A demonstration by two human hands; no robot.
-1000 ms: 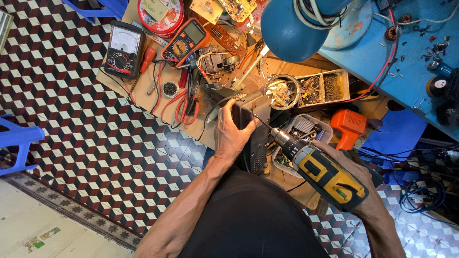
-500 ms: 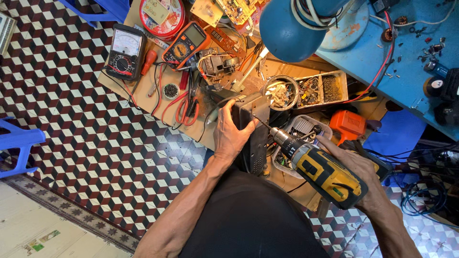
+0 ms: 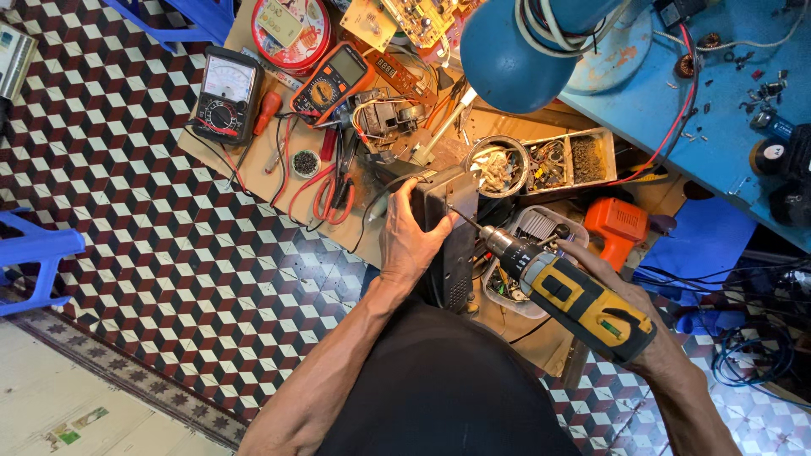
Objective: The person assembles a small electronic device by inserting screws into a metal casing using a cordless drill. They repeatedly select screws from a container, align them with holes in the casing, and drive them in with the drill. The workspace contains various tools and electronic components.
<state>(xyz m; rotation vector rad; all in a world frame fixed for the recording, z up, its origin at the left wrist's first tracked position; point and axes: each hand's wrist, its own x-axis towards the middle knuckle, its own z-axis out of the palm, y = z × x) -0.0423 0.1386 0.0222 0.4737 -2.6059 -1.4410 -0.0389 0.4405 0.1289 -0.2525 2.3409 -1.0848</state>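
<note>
**Drill bit set against the dark casing**

Little has shifted since the earlier frames: the left hand [image 3: 410, 241] stays clamped on the dark casing [image 3: 452, 236], and the right hand [image 3: 629, 317] has kept the yellow and black cordless drill [image 3: 579, 300] at nearly the same slant, its bit leaning up and left toward the casing's upper part.

That casing stands on edge at the near side of the bench [image 3: 253, 169], just in front of the person's dark-clothed lap. Left-hand fingers curl over its top left corner and the palm lies flat along its side, so this grip is closed on the casing. Right-hand fingers wrap the drill's handle from beneath, a closed grip on the drill. The thin bit appears to touch the casing's face, though its tip is too small to be sure.

Just right of the casing, under the drill's chuck, sits a pale plastic tray [image 3: 536, 228] of small parts. Beside that lies an orange tool [image 3: 617, 224]. Behind the casing are a round tin of scraps [image 3: 498, 165] and a divided wooden box of screws [image 3: 570, 160]. Farther left on the bench lie red-handled pliers [image 3: 331, 198], an orange multimeter [image 3: 334, 80] and a black analogue meter [image 3: 224, 97]. A blue lamp shade [image 3: 515, 55] hangs over the bench.
</note>
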